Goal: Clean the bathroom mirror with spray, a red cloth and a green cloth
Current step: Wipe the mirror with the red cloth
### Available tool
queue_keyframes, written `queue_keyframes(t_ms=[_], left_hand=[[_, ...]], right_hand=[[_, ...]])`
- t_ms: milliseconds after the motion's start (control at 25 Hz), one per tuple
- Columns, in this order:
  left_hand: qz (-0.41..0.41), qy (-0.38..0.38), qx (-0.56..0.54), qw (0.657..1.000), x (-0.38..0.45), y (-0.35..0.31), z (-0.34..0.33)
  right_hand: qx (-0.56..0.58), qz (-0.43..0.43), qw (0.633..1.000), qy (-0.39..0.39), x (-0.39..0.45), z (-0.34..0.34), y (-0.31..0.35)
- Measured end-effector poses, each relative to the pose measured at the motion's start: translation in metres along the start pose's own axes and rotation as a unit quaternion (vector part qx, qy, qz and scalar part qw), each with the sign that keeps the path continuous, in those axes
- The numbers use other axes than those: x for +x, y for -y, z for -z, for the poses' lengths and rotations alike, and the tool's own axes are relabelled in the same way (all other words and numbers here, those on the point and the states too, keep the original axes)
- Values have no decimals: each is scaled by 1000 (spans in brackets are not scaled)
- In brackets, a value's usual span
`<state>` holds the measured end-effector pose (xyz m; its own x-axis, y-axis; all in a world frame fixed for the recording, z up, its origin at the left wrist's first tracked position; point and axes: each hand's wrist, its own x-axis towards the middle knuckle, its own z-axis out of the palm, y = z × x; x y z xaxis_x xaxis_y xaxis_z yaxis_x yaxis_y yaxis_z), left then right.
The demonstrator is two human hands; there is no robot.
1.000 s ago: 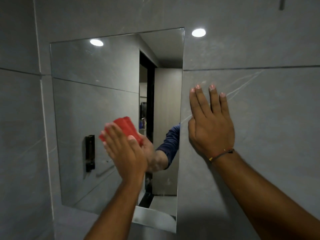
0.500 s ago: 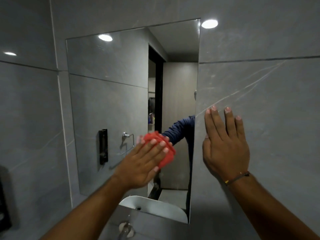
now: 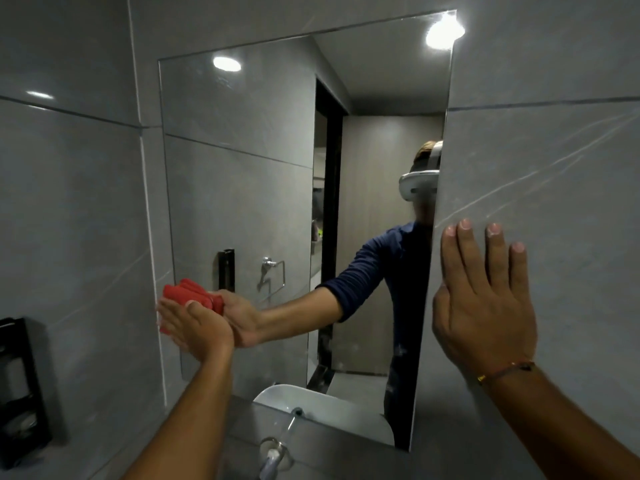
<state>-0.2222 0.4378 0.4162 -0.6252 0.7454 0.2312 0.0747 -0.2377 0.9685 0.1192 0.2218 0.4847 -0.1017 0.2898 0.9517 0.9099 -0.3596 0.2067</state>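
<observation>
The rectangular mirror is set into a grey tiled wall. My left hand presses a folded red cloth flat against the glass at the mirror's lower left edge; most of the cloth is hidden under the palm and its reflection shows above the fingers. My right hand lies flat with fingers apart on the wall tile just right of the mirror's right edge, holding nothing. No spray bottle or green cloth is in view.
A wall-mounted tap sticks out below the mirror. A black holder hangs on the left wall. The mirror reflects a white basin, a towel ring, a dark doorway and a person in a blue sleeve.
My left hand has swept the red cloth leftwards across the lower mirror to its left edge. My right hand stays flat on the wall. The view has shifted, showing more of the mirror.
</observation>
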Motion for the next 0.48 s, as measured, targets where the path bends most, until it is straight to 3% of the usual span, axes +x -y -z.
queue_keyframes(t_ms=[80,160,280,360,480], left_hand=[[61,-13,-22,998,-25,-8,-6],[35,2,-24,999,-73,-17,-15],[-180,93,10,979,-178,-21,-31],[-364,173,69,913,-240,-4,-41],[-576,240,170,763,-265,41,-39]], right_hand=[[-3,0,1000,2,2,0,1],[-5,-1,1000,8,2,0,1],[4,3,1000,9,1,-1,0],[19,10,1000,11,-1,0,-3],[38,19,999,15,-2,2,-8]])
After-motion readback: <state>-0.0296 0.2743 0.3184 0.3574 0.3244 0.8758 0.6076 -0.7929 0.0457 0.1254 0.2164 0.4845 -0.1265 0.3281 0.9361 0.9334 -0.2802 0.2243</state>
